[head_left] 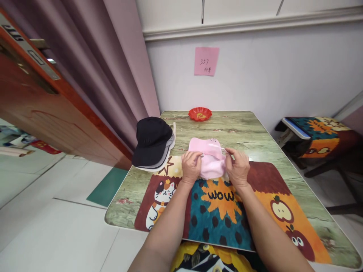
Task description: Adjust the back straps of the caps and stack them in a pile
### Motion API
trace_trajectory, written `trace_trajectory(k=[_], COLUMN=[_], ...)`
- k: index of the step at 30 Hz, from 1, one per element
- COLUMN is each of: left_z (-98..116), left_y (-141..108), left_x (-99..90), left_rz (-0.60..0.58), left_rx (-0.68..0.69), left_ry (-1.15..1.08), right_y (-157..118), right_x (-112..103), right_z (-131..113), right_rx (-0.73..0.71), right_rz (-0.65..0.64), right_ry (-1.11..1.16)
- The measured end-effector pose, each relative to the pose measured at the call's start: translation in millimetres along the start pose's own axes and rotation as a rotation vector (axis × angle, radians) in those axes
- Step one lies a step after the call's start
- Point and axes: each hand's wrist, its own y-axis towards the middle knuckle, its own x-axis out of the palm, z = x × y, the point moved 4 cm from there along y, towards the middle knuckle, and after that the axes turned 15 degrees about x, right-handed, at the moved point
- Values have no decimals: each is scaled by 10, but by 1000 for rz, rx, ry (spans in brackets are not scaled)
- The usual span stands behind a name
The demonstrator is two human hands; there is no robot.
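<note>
A pink cap (212,169) lies on the patterned mat in front of me, its brim pointing away toward the wall. Pinched fingers of my left hand (191,166) grip the cap's left side. On the opposite side, my right hand (237,167) is closed on the cap's edge, where a thin pale strip shows at the fingertips. Whether that strip is a strap or part of the rim, I cannot tell. To the left, a black cap (151,138) rests on top of a stack with grey and white caps beneath it.
A red scalloped dish (200,114) sits at the back of the wood-patterned table (227,126). The colourful mat (269,177) covers the table's near part. A purple curtain (113,56) and a wooden door (62,109) stand at left. Another mat-covered table (326,130) is at right.
</note>
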Motion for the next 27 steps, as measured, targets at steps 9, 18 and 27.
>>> trace_trajectory(k=[9, 18, 27], left_z=[33, -73, -10], left_y=[25, -4, -4], left_x=[13, 32, 114], left_rz=[12, -33, -90], left_rx=[-35, -186, -103], left_ry=[-33, -114, -9], right_y=[63, -56, -74], right_x=[203, 565, 637], right_z=[-773, -639, -430], right_rx=[-78, 20, -8], right_rz=[-545, -669, -703], right_ry=[-504, -548, -559])
